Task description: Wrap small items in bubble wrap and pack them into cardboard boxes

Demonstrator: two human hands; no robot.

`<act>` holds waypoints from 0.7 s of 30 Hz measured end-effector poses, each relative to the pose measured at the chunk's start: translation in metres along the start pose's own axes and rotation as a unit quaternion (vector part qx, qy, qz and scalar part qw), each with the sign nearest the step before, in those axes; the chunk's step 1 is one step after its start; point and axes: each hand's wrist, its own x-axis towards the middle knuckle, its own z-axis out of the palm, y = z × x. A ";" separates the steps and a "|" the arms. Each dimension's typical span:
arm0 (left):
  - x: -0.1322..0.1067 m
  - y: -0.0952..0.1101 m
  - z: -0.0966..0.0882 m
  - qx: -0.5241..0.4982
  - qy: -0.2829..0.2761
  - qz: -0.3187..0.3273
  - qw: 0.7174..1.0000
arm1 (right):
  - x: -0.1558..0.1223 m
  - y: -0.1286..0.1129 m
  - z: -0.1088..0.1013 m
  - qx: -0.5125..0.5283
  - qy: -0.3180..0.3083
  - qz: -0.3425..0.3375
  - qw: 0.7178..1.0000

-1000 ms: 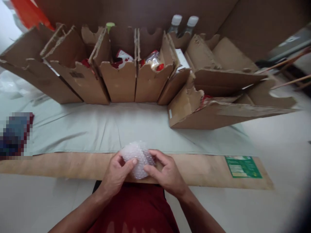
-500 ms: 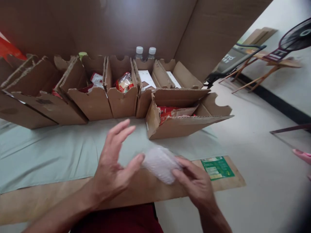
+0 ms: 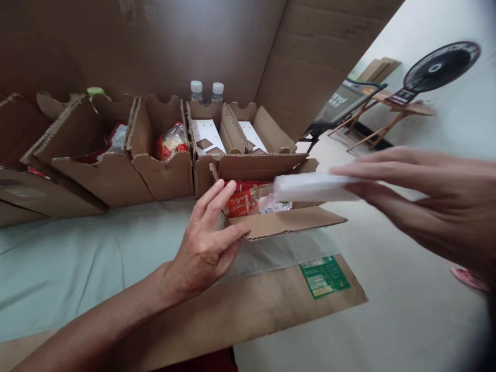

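Observation:
With thumb on the front wall and fingers at the left end, my left hand (image 3: 207, 240) grips the corner of a small open cardboard box (image 3: 290, 222). Inside that box lie red packets (image 3: 242, 203) and a whitish printed packet (image 3: 275, 205). My right hand (image 3: 422, 194), smeared by motion, pinches the right end of a flat package in white bubble wrap (image 3: 310, 187). The package is held level above the right part of the box, seen edge-on. What it wraps is hidden.
Behind stands a row of cardboard bins (image 3: 160, 175) holding packets and white boxes (image 3: 207, 135). Two capped bottles (image 3: 197, 92) rise behind them, before a tall cardboard panel (image 3: 155, 46). A fan (image 3: 434, 68) and a folded chair (image 3: 335, 106) stand right.
My right hand has carried the bubble-wrapped package up and right, over the box. My left hand, earlier spread beside the package, now holds the box's left corner; its front wall leans outward more.

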 end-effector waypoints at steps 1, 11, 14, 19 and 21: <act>0.000 0.000 0.001 0.002 0.002 -0.001 1.000 | 0.011 0.000 0.009 -0.051 -0.092 -0.071 0.992; -0.007 -0.002 0.005 0.020 0.006 -0.015 1.000 | 0.037 -0.014 0.145 -0.085 -0.407 -0.259 0.872; -0.006 -0.004 0.006 0.024 0.008 -0.014 1.000 | 0.031 -0.016 0.158 -0.112 -0.432 -0.226 0.866; -0.006 -0.003 0.005 0.015 0.011 -0.017 1.000 | 0.028 -0.006 0.121 0.004 -0.398 -0.162 0.903; -0.010 -0.002 0.001 0.005 0.022 -0.041 0.999 | 0.013 0.004 0.090 0.027 -0.271 -0.109 0.956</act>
